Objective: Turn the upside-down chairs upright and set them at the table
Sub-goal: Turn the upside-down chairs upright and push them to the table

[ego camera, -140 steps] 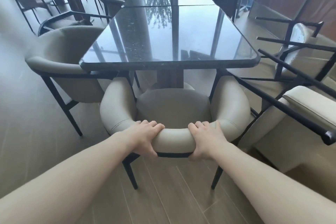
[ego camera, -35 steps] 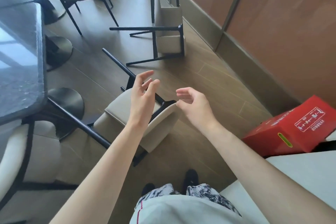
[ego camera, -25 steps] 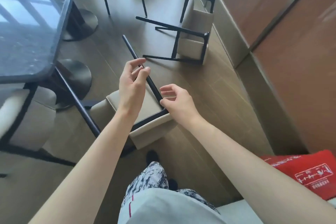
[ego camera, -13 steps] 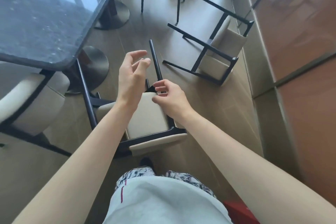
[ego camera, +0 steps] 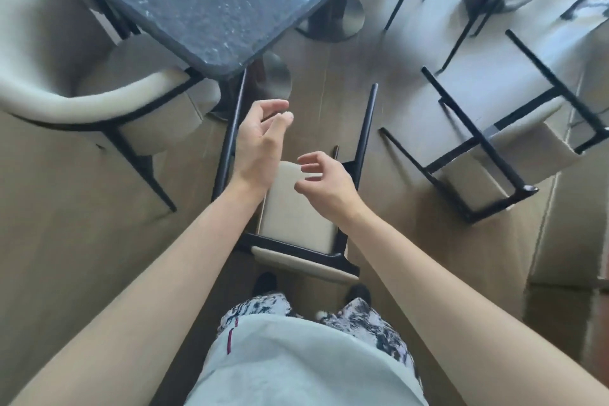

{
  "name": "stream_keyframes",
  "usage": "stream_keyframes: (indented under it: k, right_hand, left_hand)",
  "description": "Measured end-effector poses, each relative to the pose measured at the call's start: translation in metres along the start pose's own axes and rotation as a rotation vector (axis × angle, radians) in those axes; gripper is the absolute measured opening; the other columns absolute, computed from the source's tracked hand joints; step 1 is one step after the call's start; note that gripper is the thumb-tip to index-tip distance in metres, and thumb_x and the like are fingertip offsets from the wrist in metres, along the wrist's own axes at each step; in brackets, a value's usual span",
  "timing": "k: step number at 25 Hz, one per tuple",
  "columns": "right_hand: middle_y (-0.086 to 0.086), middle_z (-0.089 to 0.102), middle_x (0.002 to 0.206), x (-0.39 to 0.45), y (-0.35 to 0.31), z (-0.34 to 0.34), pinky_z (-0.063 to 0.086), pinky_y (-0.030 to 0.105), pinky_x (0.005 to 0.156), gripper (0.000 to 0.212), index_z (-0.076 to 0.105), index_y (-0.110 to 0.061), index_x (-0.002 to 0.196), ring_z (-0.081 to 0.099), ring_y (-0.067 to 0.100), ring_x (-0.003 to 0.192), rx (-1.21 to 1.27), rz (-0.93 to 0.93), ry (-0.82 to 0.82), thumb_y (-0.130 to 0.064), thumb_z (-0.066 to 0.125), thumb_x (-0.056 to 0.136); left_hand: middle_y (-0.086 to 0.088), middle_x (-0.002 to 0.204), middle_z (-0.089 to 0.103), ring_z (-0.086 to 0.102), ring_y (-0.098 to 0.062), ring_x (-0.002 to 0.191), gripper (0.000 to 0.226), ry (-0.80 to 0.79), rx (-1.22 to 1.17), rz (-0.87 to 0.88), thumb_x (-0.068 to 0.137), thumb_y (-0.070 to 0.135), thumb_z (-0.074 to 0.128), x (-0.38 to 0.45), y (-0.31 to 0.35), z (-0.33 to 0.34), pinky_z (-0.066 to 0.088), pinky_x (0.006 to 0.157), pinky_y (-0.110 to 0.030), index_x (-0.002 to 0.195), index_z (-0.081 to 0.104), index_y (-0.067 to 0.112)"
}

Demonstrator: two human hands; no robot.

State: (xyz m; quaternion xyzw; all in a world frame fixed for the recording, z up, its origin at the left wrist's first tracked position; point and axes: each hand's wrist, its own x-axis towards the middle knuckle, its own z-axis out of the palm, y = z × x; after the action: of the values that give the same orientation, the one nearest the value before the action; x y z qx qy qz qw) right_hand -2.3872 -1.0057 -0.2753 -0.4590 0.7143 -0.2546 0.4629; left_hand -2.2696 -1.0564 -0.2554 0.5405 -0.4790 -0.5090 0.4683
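An overturned beige chair [ego camera: 296,221] with black legs lies on the floor right in front of my feet, its legs pointing away toward the dark stone table [ego camera: 204,0]. My left hand [ego camera: 260,138] hovers open above its left leg. My right hand [ego camera: 326,181] hovers open over the seat underside, near the right leg. Neither hand touches the chair. A second overturned chair [ego camera: 494,148] lies to the right with its black legs up.
An upright beige armchair [ego camera: 99,99] stands tucked at the table's near left corner. Round metal table bases [ego camera: 346,16] sit on the wooden floor beyond. More chairs stand at the top right. My dark shoes are just behind the near chair.
My view has swung down and left over the near overturned chair. Both hands stay open above it, the right one having drifted back from the black leg.
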Motion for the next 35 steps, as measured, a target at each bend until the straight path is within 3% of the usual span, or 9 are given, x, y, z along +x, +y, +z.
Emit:
stream_keyframes:
  k: [6,10,14,19,21,26,30,32,35]
  right_hand:
    - [-0.004,0.061,0.113,0.013,0.043,-0.02,0.051,0.019,0.071,0.041,0.06,-0.022,0.121,0.065,0.016,0.101,-0.08,-0.082,-0.27,-0.011,0.067,0.083]
    - [-0.005,0.059,0.114,0.017,0.083,-0.037,0.052,0.028,0.089,0.042,0.058,-0.02,0.123,0.061,0.016,0.107,-0.201,-0.129,-0.504,-0.011,0.069,0.083]
    - [0.001,0.061,0.125,0.009,0.113,-0.033,0.049,0.027,0.084,0.046,0.054,-0.019,0.128,0.061,0.017,0.107,-0.262,-0.106,-0.618,-0.015,0.069,0.085]
    - [0.002,0.056,0.128,-0.01,0.154,-0.01,0.053,0.034,0.086,0.056,0.047,-0.02,0.135,0.059,0.02,0.111,-0.319,-0.097,-0.717,-0.019,0.067,0.082]
    - [0.003,0.054,0.126,-0.014,0.173,-0.003,0.052,0.036,0.089,0.057,0.046,-0.021,0.134,0.057,0.019,0.108,-0.357,-0.088,-0.708,-0.019,0.066,0.08]
    - [0.001,0.046,0.132,0.002,0.209,0.017,0.034,0.018,0.081,0.059,0.043,-0.018,0.138,0.046,0.008,0.092,-0.396,-0.058,-0.626,-0.018,0.065,0.083]
    - [0.005,0.044,0.139,0.014,0.243,0.035,0.038,0.026,0.095,0.062,0.041,-0.013,0.14,0.048,0.018,0.117,-0.439,-0.054,-0.513,-0.016,0.065,0.084]
    - [0.006,0.041,0.143,0.017,0.257,0.044,0.038,0.03,0.101,0.065,0.038,-0.012,0.142,0.042,0.022,0.129,-0.459,-0.069,-0.489,-0.015,0.066,0.083]
    - [0.005,0.036,0.146,0.025,0.28,0.063,0.036,0.03,0.099,0.071,0.034,-0.012,0.145,0.034,0.024,0.132,-0.509,-0.138,-0.469,-0.015,0.066,0.082]
  left_hand:
    - [0.017,0.099,0.066,0.059,0.014,0.081,0.018,0.28,-0.015,-0.008,0.093,0.017,0.056,-0.029,-0.012,0.044,0.043,0.077,-0.007,0.107,0.067,0.017]
    - [0.019,0.097,0.066,0.06,0.011,0.082,0.022,0.444,0.024,-0.045,0.088,0.028,0.056,-0.054,-0.029,0.084,0.043,0.076,-0.007,0.105,0.068,0.021]
    - [0.028,0.088,0.069,0.062,0.013,0.09,0.016,0.619,-0.012,-0.104,0.09,0.026,0.058,-0.086,-0.035,0.095,0.046,0.077,-0.007,0.102,0.068,0.024]
    - [0.016,0.098,0.069,0.063,0.013,0.091,0.018,0.762,-0.068,-0.179,0.089,0.022,0.059,-0.12,-0.061,0.089,0.047,0.08,-0.009,0.104,0.069,0.019]
    - [0.015,0.105,0.07,0.064,0.012,0.096,0.021,0.78,-0.09,-0.199,0.086,0.025,0.06,-0.126,-0.075,0.086,0.047,0.084,-0.01,0.104,0.069,0.02]
    - [0.013,0.117,0.069,0.063,0.0,0.114,0.025,0.772,-0.116,-0.255,0.082,0.03,0.063,-0.135,-0.112,0.082,0.045,0.09,-0.012,0.106,0.067,0.025]
    - [0.016,0.127,0.063,0.057,-0.001,0.124,0.029,0.706,-0.086,-0.276,0.086,0.029,0.065,-0.141,-0.16,0.084,0.045,0.094,-0.01,0.115,0.063,0.028]
    - [0.016,0.13,0.059,0.055,-0.002,0.125,0.033,0.723,-0.093,-0.297,0.089,0.027,0.066,-0.143,-0.183,0.084,0.044,0.1,-0.017,0.121,0.061,0.025]
    - [0.014,0.134,0.056,0.053,-0.005,0.127,0.033,0.763,-0.1,-0.367,0.093,0.026,0.069,-0.147,-0.22,0.085,0.043,0.108,-0.028,0.125,0.059,0.025]
